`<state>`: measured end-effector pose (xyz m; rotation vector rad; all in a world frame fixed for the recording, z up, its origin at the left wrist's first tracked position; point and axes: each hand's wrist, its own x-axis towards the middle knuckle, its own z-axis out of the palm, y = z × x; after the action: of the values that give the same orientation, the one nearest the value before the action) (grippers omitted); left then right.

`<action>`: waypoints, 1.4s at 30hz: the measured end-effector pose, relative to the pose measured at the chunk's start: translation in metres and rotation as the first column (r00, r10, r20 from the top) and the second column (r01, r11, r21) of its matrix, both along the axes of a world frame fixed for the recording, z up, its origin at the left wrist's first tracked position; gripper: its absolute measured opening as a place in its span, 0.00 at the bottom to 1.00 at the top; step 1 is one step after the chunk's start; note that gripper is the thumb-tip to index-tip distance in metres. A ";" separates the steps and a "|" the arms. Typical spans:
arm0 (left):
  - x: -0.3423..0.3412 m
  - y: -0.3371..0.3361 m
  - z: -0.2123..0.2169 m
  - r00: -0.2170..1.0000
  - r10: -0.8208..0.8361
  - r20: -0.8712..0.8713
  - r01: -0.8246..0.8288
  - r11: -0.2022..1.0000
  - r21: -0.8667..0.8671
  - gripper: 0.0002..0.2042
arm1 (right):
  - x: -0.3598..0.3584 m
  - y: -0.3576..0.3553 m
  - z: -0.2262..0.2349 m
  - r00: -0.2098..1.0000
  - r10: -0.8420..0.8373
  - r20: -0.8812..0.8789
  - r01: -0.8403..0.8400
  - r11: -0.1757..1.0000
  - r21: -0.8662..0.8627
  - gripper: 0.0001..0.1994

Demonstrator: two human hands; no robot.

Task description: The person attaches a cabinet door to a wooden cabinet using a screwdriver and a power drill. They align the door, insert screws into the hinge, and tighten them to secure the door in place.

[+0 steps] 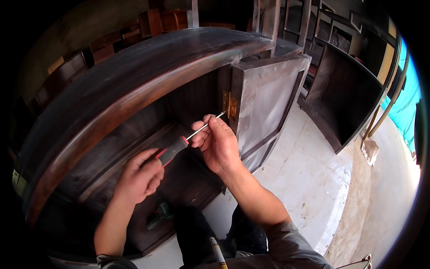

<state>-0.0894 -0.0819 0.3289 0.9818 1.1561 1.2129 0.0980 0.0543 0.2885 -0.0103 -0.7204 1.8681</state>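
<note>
1. Left hand [138, 175] is clenched round the black-and-red handle of the screwdriver [179, 145], low in front of the open cabinet [134, 85].
2. Right hand [217, 142] pinches the thin steel shaft, steering its tip onto the brass hinge [229, 106] at the door's edge.
3. Risk, I'd say: the long shaft meets the screw at a slant, so the tip could skip out and score the finish or nick a finger.
4. Dark stained wood, glossy and streaked; the cabinet door [268, 96] is a flat framed panel; pale concrete floor [309, 179] below.
</note>
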 end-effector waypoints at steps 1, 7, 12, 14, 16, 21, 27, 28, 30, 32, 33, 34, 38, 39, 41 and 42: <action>0.001 0.002 -0.001 0.980 0.054 -0.191 -0.022 0.986 0.165 0.18 | 0.000 0.000 0.000 1.000 -0.012 0.002 0.012 1.000 -0.007 0.12; 0.007 0.011 -0.002 0.714 0.318 -0.623 0.164 0.790 0.591 0.23 | 0.002 0.006 -0.003 0.999 0.020 -0.030 -0.020 1.000 0.009 0.12; 0.011 0.004 -0.003 0.700 0.280 -0.657 -0.008 0.923 0.384 0.19 | -0.003 0.000 -0.003 1.000 0.003 -0.027 -0.003 1.000 -0.002 0.12; 0.012 0.010 -0.004 0.593 0.410 -0.693 0.071 0.831 0.552 0.21 | -0.002 0.000 -0.001 0.999 -0.018 -0.029 0.018 1.000 -0.014 0.12; 0.010 0.014 -0.005 0.484 0.547 -0.683 0.170 0.707 0.687 0.22 | -0.001 0.003 -0.001 0.999 -0.014 -0.045 0.014 1.000 0.001 0.12; -0.003 0.004 0.005 0.964 -0.029 0.266 0.060 0.992 -0.109 0.22 | -0.001 0.003 -0.005 0.999 -0.008 -0.046 0.008 1.000 -0.003 0.12; 0.003 0.012 -0.013 0.552 0.502 -0.666 0.137 0.733 0.666 0.24 | -0.003 0.000 0.002 0.998 0.000 -0.056 -0.003 0.999 -0.051 0.11; 0.004 0.011 -0.014 0.651 0.441 -0.618 0.042 0.792 0.610 0.24 | -0.002 0.000 0.001 0.998 0.000 -0.061 -0.003 0.999 -0.044 0.11; -0.008 0.005 -0.003 0.980 -0.081 0.180 0.077 0.997 0.029 0.25 | -0.002 0.001 -0.001 0.997 0.003 -0.074 -0.005 1.000 -0.030 0.11; 0.000 0.005 -0.001 0.992 0.116 0.040 -0.110 0.984 -0.137 0.23 | -0.002 0.001 -0.003 0.998 -0.013 -0.055 0.011 0.999 -0.036 0.11; 0.002 0.008 0.000 0.977 0.137 -0.162 -0.128 0.989 0.068 0.23 | -0.001 0.001 -0.004 0.999 -0.020 -0.047 0.018 0.999 -0.039 0.11; 0.003 0.010 0.000 0.917 0.194 -0.350 -0.102 0.959 0.266 0.22 | -0.002 0.000 -0.002 0.999 -0.019 -0.040 0.017 0.998 -0.054 0.11; 0.003 0.022 0.000 0.570 0.479 -0.667 0.209 0.701 0.682 0.20 | -0.001 0.001 0.003 0.999 -0.004 -0.044 0.001 0.997 -0.071 0.11; 0.003 0.022 0.001 0.605 0.452 -0.655 0.198 0.711 0.674 0.20 | 0.000 0.002 0.002 0.999 0.001 -0.053 -0.004 0.998 -0.066 0.11; 0.002 0.012 0.003 0.938 0.140 -0.316 -0.032 0.946 0.322 0.20 | 0.002 0.003 -0.002 0.998 0.013 -0.066 -0.015 0.999 -0.039 0.11; 0.002 0.007 0.004 0.998 0.051 -0.047 -0.047 0.995 0.082 0.20 | 0.003 0.004 -0.004 0.997 0.018 -0.072 -0.020 0.999 -0.025 0.11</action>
<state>-0.0875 -0.0747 0.3333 1.0546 1.1830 1.2897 0.1008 0.0579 0.2848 0.0467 -0.6489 1.8865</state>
